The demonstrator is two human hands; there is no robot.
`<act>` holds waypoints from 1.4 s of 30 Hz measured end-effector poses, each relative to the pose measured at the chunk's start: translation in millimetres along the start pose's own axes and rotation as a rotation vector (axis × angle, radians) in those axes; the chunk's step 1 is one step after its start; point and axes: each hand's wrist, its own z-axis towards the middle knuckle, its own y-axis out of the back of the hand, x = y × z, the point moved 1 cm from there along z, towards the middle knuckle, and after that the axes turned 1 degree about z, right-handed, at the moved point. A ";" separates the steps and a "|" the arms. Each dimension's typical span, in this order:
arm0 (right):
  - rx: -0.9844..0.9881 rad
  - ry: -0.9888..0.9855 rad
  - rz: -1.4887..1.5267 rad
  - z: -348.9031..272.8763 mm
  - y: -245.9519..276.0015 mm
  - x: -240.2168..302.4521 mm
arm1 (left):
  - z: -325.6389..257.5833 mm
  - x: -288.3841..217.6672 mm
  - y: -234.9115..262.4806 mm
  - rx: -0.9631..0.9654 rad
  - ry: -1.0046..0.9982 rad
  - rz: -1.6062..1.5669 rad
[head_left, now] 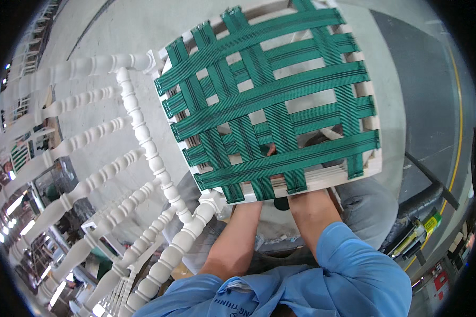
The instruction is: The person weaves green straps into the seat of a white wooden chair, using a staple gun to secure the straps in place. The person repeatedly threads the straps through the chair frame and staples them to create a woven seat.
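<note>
A white wooden chair with turned spindles (166, 185) lies tipped in front of me. Green webbing straps (280, 90) with dark stripes are woven across its seat frame (328, 173), their ends folded over the edges. Both my left forearm (232, 240) and my right forearm (314, 211) reach beneath the near edge of the seat. The webbing and frame hide most of both hands. A small patch of fingers (270, 150) shows through a gap between straps; whose hand it is and what it touches I cannot tell.
On the right, a dark mat (418, 79) lies beside a yellow floor line (456, 121). A black padded bar (423, 208) and a green-and-yellow package (431, 223) are near my right knee. More white chair parts (21, 142) stand at the left.
</note>
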 end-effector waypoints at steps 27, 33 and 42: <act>-1.400 0.527 -0.969 -508.6 303.6 156.3 | 5.9 15.9 -49.9 0.126 0.013 0.156; -1.281 0.913 -0.886 -541.9 250.1 133.1 | 15.0 12.2 -37.4 0.123 -0.053 0.144; -0.590 0.949 -0.643 -554.1 58.3 88.6 | 14.0 16.2 -41.4 0.113 -0.062 0.135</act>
